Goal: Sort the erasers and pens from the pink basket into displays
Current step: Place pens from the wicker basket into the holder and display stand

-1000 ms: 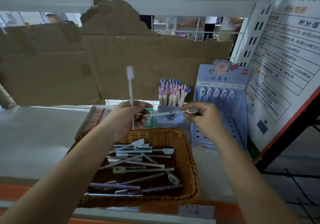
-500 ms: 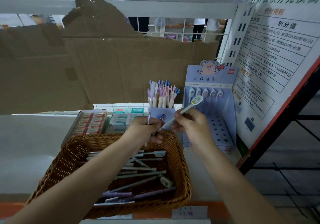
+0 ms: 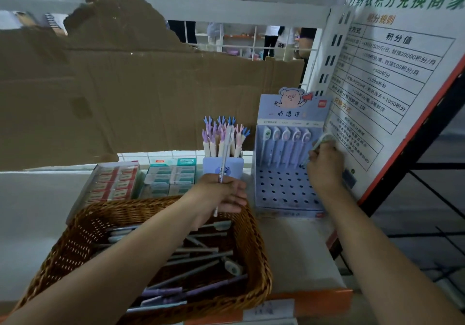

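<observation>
On a grey worktop [image 3: 37,211] backed by torn cardboard [image 3: 151,93], a red-labelled eraser box [image 3: 113,184] and a green-labelled eraser box [image 3: 171,177] sit side by side at the far left, just beyond a brown wicker basket [image 3: 83,226] at the near edge. The basket holds a loose heap of pens [image 3: 198,251], mostly pale grey or lilac, lying crosswise. Above the basket's far right corner the person's left hand [image 3: 221,195] pinches a slim white pen [image 3: 226,153] in its grip. The pen stands nearly upright, its top level with the antler-topped pens [image 3: 221,133] packed in a small lilac cup [image 3: 236,165] just behind the hand. Right of the cup stands a pale blue display [image 3: 284,191] with a cartoon piglet on its header. Five round-capped pens [image 3: 285,146] stand in a row along its back, with a perforated panel in front of them. At the display's right end the right hand [image 3: 325,167] closes its grip round a pale round-capped pen [image 3: 323,140], tilted with its cap up and to the right and its tip down by the far row of holes. Whether the tip sits in a hole cannot be told. A printed notice board [image 3: 402,73] with an orange edge leans at the far right.
</observation>
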